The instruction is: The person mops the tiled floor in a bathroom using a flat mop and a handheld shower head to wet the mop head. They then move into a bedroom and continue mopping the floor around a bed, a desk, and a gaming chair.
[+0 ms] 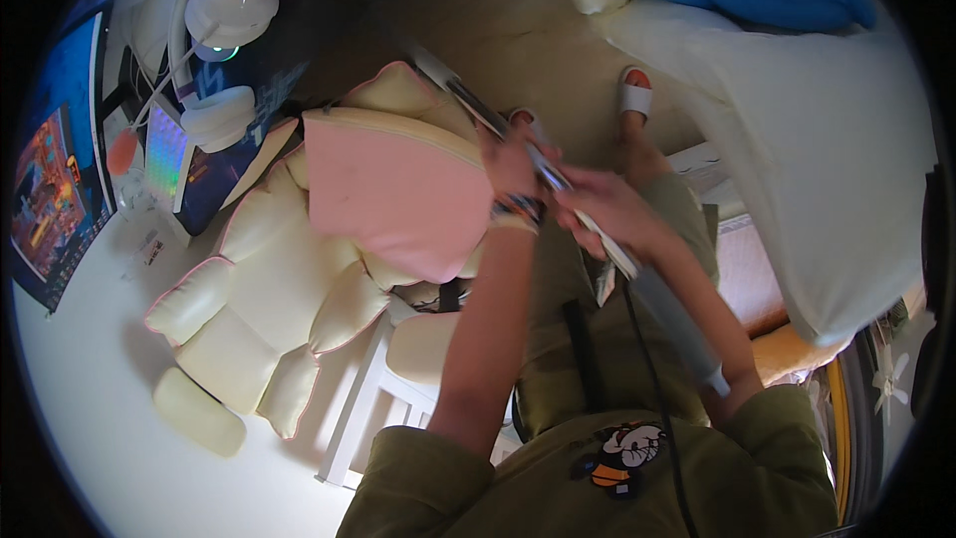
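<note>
A long pole (475, 106) with metallic and white sections and a grey end crosses diagonally in front of my body, blurred by motion. My left hand (515, 161), with a braided band at the wrist, is closed around its middle. Closer to the grey end, my right hand (609, 209) grips the same pole. The far end fades into a dark blur over the floor, so its tool head cannot be made out. A small pale flat piece (606, 284) shows beneath the pole near my right hand.
A cream padded chair (261, 284) with a pink cushion (396, 187) stands at the left. Beyond it, a desk (276, 37) holds headphones (216, 119), a lit keyboard (160, 157) and a monitor (63, 164). A bed with a pale cover (792, 127) lies at the right. A black cord (653, 373) hangs over my shirt.
</note>
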Tool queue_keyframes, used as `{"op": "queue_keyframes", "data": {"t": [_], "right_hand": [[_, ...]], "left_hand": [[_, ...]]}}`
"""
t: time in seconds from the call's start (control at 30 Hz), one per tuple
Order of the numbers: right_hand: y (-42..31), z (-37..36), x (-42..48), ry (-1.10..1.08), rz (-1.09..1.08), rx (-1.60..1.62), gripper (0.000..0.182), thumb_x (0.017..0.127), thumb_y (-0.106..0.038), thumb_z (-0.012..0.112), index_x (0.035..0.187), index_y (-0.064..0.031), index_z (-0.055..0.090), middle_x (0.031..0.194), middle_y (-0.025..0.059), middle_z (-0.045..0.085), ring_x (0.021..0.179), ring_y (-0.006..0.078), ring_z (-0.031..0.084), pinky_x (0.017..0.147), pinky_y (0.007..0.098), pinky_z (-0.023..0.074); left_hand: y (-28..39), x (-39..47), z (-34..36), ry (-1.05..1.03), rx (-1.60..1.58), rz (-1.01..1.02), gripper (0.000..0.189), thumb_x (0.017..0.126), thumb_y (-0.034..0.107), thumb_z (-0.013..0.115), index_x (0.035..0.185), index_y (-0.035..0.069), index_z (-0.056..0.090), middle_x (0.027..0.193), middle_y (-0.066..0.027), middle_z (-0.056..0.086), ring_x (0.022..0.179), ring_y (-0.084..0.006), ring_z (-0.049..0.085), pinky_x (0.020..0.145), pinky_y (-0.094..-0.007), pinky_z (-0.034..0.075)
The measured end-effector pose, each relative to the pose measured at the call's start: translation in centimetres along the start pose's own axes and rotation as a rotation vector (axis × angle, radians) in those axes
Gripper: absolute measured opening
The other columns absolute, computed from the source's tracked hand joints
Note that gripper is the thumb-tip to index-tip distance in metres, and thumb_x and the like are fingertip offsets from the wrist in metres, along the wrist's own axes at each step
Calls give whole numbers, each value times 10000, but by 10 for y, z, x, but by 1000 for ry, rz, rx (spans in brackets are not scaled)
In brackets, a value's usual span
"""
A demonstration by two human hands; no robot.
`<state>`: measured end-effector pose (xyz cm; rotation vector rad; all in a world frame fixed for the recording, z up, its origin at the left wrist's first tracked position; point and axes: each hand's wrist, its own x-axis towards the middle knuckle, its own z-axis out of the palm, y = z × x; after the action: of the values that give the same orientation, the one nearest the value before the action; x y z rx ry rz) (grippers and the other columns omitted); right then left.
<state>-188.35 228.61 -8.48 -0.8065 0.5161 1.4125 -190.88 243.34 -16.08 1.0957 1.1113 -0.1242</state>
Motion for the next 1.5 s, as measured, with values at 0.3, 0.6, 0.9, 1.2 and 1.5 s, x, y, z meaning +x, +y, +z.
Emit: {"op": "queue_keyframes", "data": {"t": [0.3, 0.6, 0.9, 1.2, 1.5], "right_hand": [[-112, 7, 187, -193, 40, -459, 177, 892, -237, 528, 887, -60, 525, 627, -23, 488, 440, 33, 423, 349, 211, 344], [-153, 29, 269, -280, 82, -777, 275, 865, -294, 516, 662, -112, 544, 514, -36, 435, 425, 57, 407, 375, 232, 336], [-101, 85, 296, -189, -198, -820, 208, 815, -207, 561, 702, -35, 587, 502, 13, 448, 423, 119, 433, 390, 281, 368], [-78, 37, 182, -73, -8, -853, 182, 827, -185, 536, 784, -10, 562, 543, 37, 497, 438, 130, 487, 395, 304, 397], [-110, 28, 72, 102, 109, -795, 269, 874, -187, 522, 1109, -56, 530, 604, -8, 464, 414, 77, 444, 342, 262, 364]], "left_hand": [[24, 238, -81, -69, 436, 145, 170, 853, 128, 451, 839, 23, 584, 825, -117, 622, 721, -237, 615, 626, -365, 511], [116, 243, -51, 117, -25, 114, 255, 871, 180, 450, 910, 23, 648, 908, -129, 664, 767, -239, 642, 672, -351, 514], [171, 257, -105, -663, 2493, 127, 260, 872, 191, 463, 927, 17, 648, 946, -152, 661, 790, -268, 649, 711, -381, 518], [86, 251, -88, -51, 1447, -500, 229, 847, 231, 544, 936, 71, 681, 933, -109, 680, 813, -253, 658, 699, -408, 511], [-8, 264, -34, 351, 1583, -44, 406, 797, 348, 632, 1109, 96, 571, 1114, -160, 600, 959, -346, 620, 849, -469, 471]]}}
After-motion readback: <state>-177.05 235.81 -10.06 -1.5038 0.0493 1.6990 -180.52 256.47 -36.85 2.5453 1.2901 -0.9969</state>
